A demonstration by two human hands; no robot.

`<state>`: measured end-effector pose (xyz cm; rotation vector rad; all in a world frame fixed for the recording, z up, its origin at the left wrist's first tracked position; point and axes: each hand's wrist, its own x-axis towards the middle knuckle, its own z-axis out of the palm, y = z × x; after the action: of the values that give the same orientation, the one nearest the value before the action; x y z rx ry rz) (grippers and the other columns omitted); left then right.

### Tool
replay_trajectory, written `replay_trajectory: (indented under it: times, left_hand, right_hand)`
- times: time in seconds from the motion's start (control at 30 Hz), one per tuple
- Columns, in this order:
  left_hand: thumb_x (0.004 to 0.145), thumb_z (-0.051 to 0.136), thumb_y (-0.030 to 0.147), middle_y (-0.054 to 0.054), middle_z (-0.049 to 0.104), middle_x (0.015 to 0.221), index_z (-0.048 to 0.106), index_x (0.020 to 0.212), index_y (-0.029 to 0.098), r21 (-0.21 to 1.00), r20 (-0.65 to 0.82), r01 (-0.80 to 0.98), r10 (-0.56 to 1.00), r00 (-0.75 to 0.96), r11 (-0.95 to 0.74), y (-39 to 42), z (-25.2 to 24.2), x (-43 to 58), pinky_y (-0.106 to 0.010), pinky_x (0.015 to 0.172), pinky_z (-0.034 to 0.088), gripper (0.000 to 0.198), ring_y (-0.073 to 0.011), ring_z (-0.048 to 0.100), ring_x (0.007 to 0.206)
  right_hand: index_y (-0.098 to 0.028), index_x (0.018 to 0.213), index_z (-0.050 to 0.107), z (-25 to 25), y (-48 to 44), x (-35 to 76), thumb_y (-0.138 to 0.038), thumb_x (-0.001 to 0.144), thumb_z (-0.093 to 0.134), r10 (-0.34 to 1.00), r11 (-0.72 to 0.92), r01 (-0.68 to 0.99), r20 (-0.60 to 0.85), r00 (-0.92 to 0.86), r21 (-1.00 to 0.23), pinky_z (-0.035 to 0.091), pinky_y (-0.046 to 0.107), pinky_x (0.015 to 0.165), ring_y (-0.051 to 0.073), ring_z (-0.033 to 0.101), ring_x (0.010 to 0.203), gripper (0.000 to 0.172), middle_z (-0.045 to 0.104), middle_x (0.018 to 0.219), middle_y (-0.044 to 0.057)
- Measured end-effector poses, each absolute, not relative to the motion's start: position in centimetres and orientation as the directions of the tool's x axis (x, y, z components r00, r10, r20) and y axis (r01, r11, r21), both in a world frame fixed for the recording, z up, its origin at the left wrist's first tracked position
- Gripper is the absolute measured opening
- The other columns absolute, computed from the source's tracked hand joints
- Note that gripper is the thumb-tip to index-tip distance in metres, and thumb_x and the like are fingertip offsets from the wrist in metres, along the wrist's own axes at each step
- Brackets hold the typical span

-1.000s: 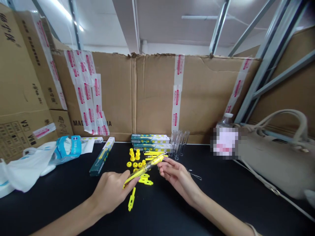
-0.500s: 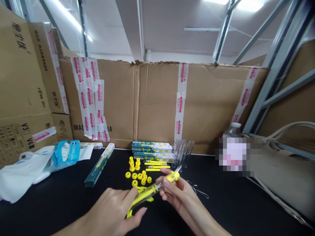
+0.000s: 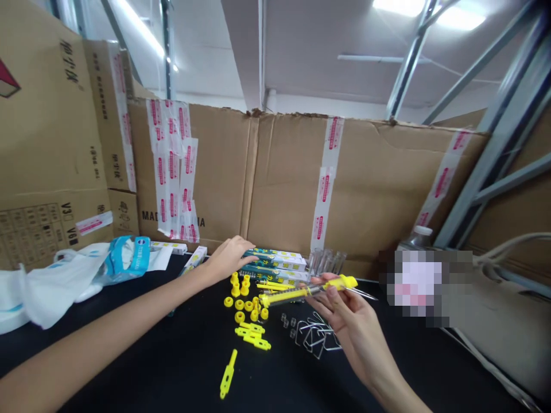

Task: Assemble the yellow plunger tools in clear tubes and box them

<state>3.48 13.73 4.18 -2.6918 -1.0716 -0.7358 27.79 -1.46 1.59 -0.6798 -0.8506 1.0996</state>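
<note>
My right hand (image 3: 344, 310) holds a clear tube with yellow end fittings (image 3: 293, 295), tilted slightly, a metal hook sticking out at its right end. My left hand (image 3: 230, 258) reaches to the left end of the stacked green and white boxes (image 3: 275, 261); its fingertips touch or hover by the top box, I cannot tell which. Below are yellow caps and rings (image 3: 240, 304), flat yellow pieces (image 3: 253, 335) and a lone yellow piece (image 3: 228, 374). Bent metal hooks (image 3: 316, 338) and small clear rings (image 3: 293, 327) lie under my right hand.
Clear tubes (image 3: 327, 262) stand beside the boxes. Another green box (image 3: 194, 261) lies partly behind my left arm. White and blue plastic packaging (image 3: 127, 258) is at the left. A bottle (image 3: 419, 238) and a pale bag (image 3: 495, 321) stand right. A cardboard wall (image 3: 284, 178) closes the back.
My left hand has let go of the tube and moved up and forward to the stacked boxes. My right hand keeps the tube, now more level and farther right. The view has shifted slightly.
</note>
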Motion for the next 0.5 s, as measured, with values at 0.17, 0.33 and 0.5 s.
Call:
replay_trajectory:
  times: [0.17, 0.33, 0.5]
  left_hand:
    - [0.096, 0.061, 0.031, -0.01, 0.061, 0.124, 0.058, 0.124, 0.016, -0.01, 0.471, 0.677, 0.594, 0.652, -0.736, 16.4, 2.4, 4.8, -0.044, 0.086, 0.056, 0.032, -0.0243, 0.064, 0.103]
    - [0.096, 0.061, 0.031, -0.01, 0.06, 0.125, 0.058, 0.124, 0.016, 0.002, 0.539, 0.709, 0.598, 0.593, -0.705, 16.3, 2.5, 4.1, -0.046, 0.088, 0.055, 0.033, -0.0251, 0.063, 0.105]
    - [0.094, 0.061, 0.022, -0.008, 0.065, 0.12, 0.064, 0.112, 0.018, 0.114, 0.632, 0.726, 0.614, 0.473, -0.678, 14.8, 4.2, 1.2, -0.048, 0.096, 0.049, 0.019, -0.0282, 0.057, 0.117]
  right_hand:
    - [-0.022, 0.111, 0.07, 1.4, -1.2, 28.1, -0.034, 0.074, 0.085, 0.954, 0.298, -0.505, 0.241, 0.178, -0.81, 0.051, 0.05, 0.101, 0.027, 0.072, 0.101, 0.042, 0.077, 0.106, 0.007]
    - [-0.029, 0.129, 0.061, 1.5, -1.2, 28.2, -0.034, 0.078, 0.082, 0.96, 0.278, -0.528, 0.222, 0.168, -0.803, 0.05, 0.052, 0.102, 0.027, 0.072, 0.104, 0.055, 0.074, 0.117, 0.007]
    - [-0.035, 0.138, 0.052, 2.0, -1.5, 28.3, -0.033, 0.078, 0.081, 0.965, 0.26, -0.531, 0.197, 0.173, -0.806, 0.051, 0.05, 0.101, 0.027, 0.072, 0.104, 0.066, 0.074, 0.118, 0.005]
